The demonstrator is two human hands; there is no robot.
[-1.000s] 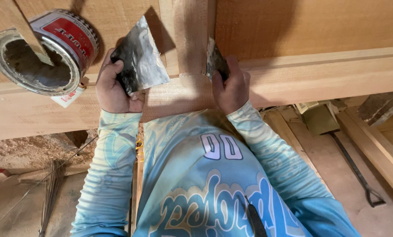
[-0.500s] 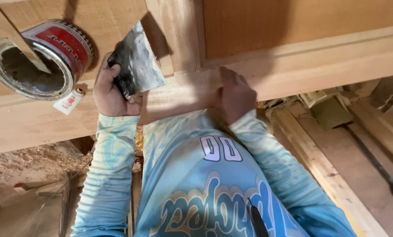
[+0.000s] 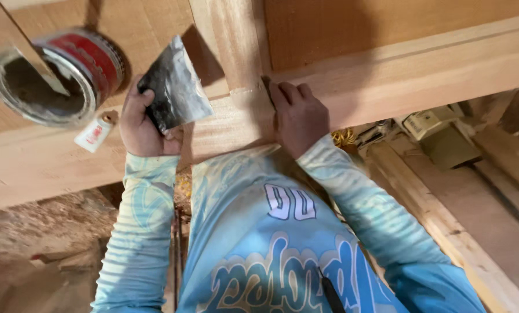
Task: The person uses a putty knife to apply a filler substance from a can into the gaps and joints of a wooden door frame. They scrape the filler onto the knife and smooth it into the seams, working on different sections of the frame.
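Observation:
My left hand (image 3: 139,124) grips a wide scraper blade (image 3: 175,87) smeared with dark filler and holds it up over the wooden panel. Beside it an open tin (image 3: 56,75) with a red label lies on the wood, with a wooden stick (image 3: 30,61) resting in it. My right hand (image 3: 297,116) presses down on the joint where the upright piece (image 3: 230,40) meets the long wooden rail (image 3: 398,69). Its fingers are curled over a small dark scraper (image 3: 266,87), of which only a sliver shows.
A white tag (image 3: 94,134) lies below the tin. Under the workpiece, to the right, are timber boards (image 3: 445,232), a greenish box (image 3: 439,136) and a yellow cord (image 3: 344,138). Dusty ground (image 3: 39,243) shows at lower left.
My right hand has come down from the upright onto the joint, and its small blade is now mostly hidden. The left hand still holds the wide scraper in about the same spot.

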